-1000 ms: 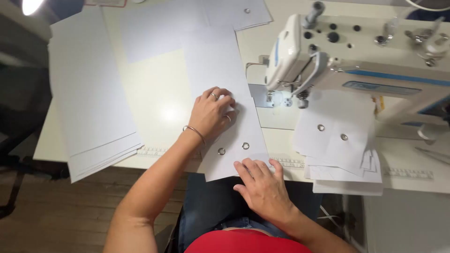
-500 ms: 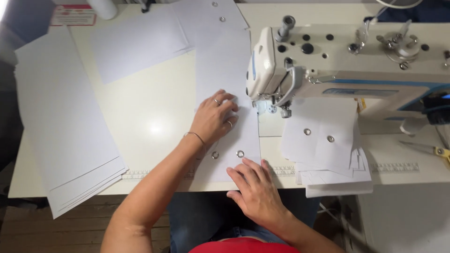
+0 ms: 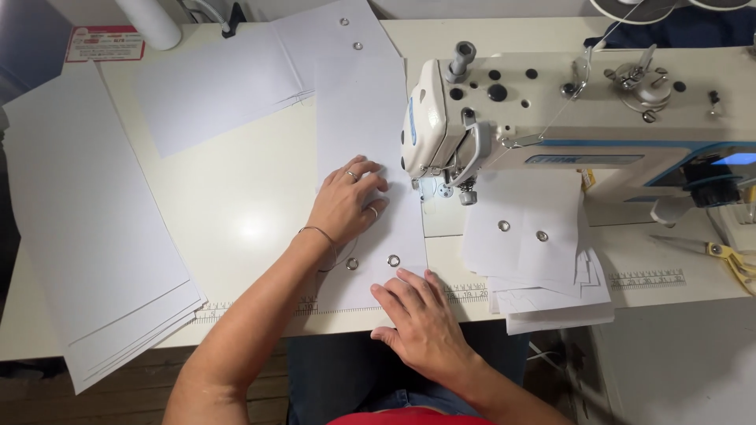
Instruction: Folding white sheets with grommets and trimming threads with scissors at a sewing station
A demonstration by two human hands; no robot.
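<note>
both hands lie flat and open on a long white sheet (image 3: 362, 110) with metal rings, on the table (image 3: 236, 212). the left hand (image 3: 346, 201) presses the middle, just beside the sewing machine (image 3: 551, 102). the right hand (image 3: 421, 319) presses the near edge. they grip nothing.

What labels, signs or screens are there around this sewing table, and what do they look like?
Card or sticker: far left corner of the table, rectangular, red and white with small print.
Screen: on the right end of the sewing machine, small, glowing blue in a dark surround.
Ruler strip: along the table's near edge, white with black marks, partly under the white sheet.
No packages in view.
</note>
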